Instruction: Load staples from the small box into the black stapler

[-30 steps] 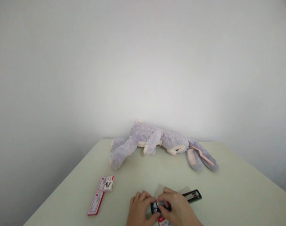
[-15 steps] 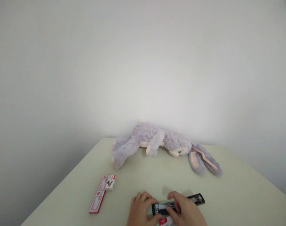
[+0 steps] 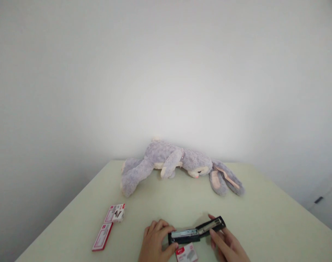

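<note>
A black stapler (image 3: 184,235), folded open at its hinge, lies near the table's front edge with its metal inside facing up. My left hand (image 3: 156,243) grips the stapler's left end between thumb and fingers. On the right end, tilted up and away, my right hand (image 3: 227,244) has its thumb in front and a fingertip behind. Just below the stapler is a small red-and-white staple box (image 3: 187,253), close to my left thumb.
To the left lie two flat red-and-white boxes, one nearer (image 3: 102,236) and one farther (image 3: 109,214), with a small white box (image 3: 118,213) against the farther one. A lilac plush rabbit (image 3: 163,153) lies along the wall at the table's back.
My right hand has moved from the stapler's middle to its right end. The stapler now bends at its hinge, and more of the staple box shows. The view has shifted slightly.
</note>
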`<state>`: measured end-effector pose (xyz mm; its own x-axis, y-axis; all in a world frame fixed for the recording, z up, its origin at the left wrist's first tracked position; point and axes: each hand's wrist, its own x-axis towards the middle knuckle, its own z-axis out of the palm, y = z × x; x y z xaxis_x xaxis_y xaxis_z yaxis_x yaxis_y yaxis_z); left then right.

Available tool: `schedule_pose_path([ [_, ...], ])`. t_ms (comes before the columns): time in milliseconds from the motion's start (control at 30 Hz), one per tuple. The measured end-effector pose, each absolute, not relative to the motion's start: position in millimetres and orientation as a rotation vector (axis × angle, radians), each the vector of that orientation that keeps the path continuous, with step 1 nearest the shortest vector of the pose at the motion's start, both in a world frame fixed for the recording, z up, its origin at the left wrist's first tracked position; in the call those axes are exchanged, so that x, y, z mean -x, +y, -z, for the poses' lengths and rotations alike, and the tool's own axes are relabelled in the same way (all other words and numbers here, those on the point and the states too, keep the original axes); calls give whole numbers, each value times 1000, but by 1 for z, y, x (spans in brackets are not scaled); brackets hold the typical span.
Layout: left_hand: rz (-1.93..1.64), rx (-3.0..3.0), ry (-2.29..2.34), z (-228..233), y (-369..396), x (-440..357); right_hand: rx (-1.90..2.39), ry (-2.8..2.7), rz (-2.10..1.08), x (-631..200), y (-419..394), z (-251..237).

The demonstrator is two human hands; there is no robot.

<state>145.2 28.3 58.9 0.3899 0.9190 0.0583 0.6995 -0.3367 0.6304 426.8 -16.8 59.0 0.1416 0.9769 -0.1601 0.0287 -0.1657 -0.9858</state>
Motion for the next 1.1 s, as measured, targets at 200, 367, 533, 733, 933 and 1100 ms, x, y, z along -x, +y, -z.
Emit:
schedule_pose_path([
  [200, -540, -2144, 1383, -59, 27, -148, 1427, -1694, -987, -393, 16, -94],
  [367, -521, -2167, 1430, -55, 28, -147, 1536, -2039, -745, -371, 17, -98],
  [533, -532, -2189, 1345, -54, 29, -143, 1549, -2038, -763, -377, 19, -92],
  [733, -540, -2161, 1417, -57, 28, -148, 1355, -1920, -786, -387, 15, -83],
  [933, -573, -2153, 1387, -55, 29, -147, 1390, -1468, -793, -391, -5, -51],
  [1100, -575, -2139, 1371, -57, 28, -146, 1476, -1238, -812, -390, -11, -34],
])
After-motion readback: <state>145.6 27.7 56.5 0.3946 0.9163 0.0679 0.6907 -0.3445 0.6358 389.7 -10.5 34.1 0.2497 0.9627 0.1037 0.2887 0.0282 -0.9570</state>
